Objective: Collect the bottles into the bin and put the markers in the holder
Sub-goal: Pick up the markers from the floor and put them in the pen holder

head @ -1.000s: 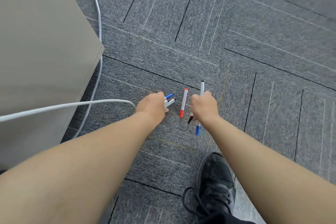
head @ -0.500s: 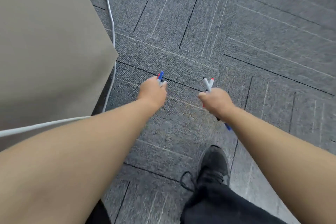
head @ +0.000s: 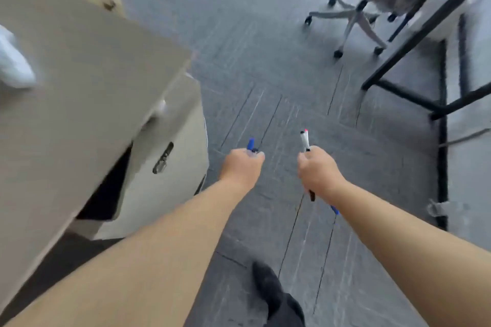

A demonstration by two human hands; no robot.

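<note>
My left hand [head: 243, 167] is closed around markers; a blue cap [head: 250, 144] sticks up out of the fist. My right hand [head: 317, 171] grips a bundle of white markers [head: 304, 138], with a red tip showing at the top and black and blue ends poking out below the wrist. Both fists hang above the grey carpet, roughly level with each other. No bottles, bin or holder can be made out; the picture is blurred by motion.
A beige desk top [head: 79, 82] fills the left, with a drawer cabinet [head: 170, 156] under it. A wheeled office chair [head: 356, 16] and a black table frame [head: 435, 103] stand at the right. My black shoe [head: 268, 289] is on the carpet below.
Both hands closed on the markers lying on the carpet and lifted them. The view has risen and tilted forward, bringing the chair and table frame into sight.
</note>
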